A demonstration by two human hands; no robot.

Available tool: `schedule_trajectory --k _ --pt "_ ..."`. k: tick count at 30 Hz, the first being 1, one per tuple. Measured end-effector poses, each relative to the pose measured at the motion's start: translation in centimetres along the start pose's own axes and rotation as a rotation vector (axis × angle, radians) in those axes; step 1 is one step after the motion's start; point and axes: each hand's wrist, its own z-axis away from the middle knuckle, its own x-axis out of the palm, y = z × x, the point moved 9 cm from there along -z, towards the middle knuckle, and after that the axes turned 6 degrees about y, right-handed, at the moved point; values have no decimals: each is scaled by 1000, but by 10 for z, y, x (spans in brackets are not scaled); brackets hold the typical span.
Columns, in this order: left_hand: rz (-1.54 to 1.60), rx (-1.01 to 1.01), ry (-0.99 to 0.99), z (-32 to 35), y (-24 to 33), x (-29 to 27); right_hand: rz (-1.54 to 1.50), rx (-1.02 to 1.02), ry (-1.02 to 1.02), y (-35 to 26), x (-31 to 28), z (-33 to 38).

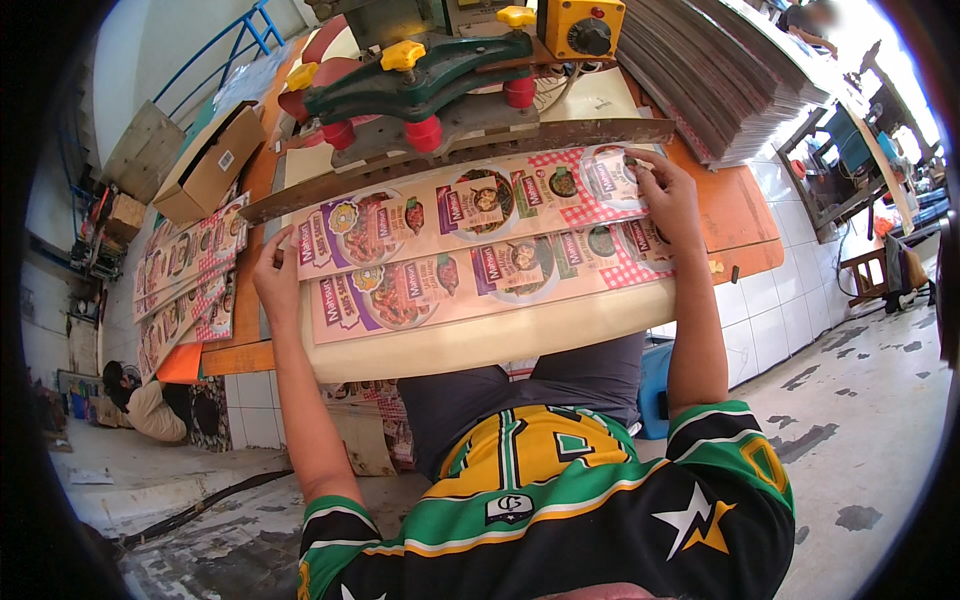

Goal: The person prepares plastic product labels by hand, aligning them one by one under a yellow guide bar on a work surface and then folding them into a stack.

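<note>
An orange worktable [738, 215] is supporting a green metal frame [430, 80], whose metal bar [460, 153] is running behind the upper printed strip [420, 221]. This strip is overlapping a lower printed strip [462, 283]. The left hand [275, 268], loosely curled, and right hand [665, 192], half-closed, are pinching its opposite ends, apparently keeping it flat and straight.

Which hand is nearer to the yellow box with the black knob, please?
Right. The right hand is at the right end of the upper printed sheet, below the yellow box in view; the left hand is at the sheet's left end, farther off.
</note>
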Motion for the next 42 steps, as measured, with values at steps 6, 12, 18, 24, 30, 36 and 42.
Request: schedule_trajectory --k 6,12,18,24,30,36,42 --pt "56 31 34 -4 -18 -5 -35 4 -39 -6 2 -1" --pt "34 77 56 -2 -8 -9 -370 182 -137 7 2 -1" --pt "45 227 99 8 18 -12 -728 483 -247 15 8 10" --pt "131 267 159 14 34 -21 -741 522 -213 48 -7 7" --pt "253 378 304 19 31 -44 -798 389 -305 18 -7 12" --pt "314 339 361 21 25 -52 -816 240 -347 8 -4 9" --pt "356 370 364 23 37 -50 -846 212 -339 2 -3 8"
